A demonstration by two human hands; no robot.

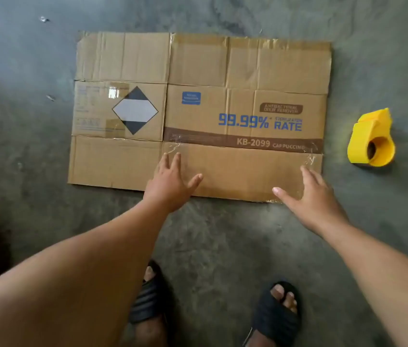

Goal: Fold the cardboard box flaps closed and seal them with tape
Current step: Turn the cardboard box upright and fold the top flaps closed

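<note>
Cardboard box [199, 113] lies flattened on the floor. Left hand [170, 182], fingers spread, rests on its near flap; right hand [314, 196], also spread, reaches its near-right corner. Advise gripping both edges evenly before raising. Tape dispenser [370, 140] sits right of the box.

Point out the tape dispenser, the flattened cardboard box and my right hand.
tape dispenser [370, 140]: head view, on its yellow body.
flattened cardboard box [243, 171]: head view, on the bare near flap.
right hand [315, 199]: head view, on the back of the hand.
</note>
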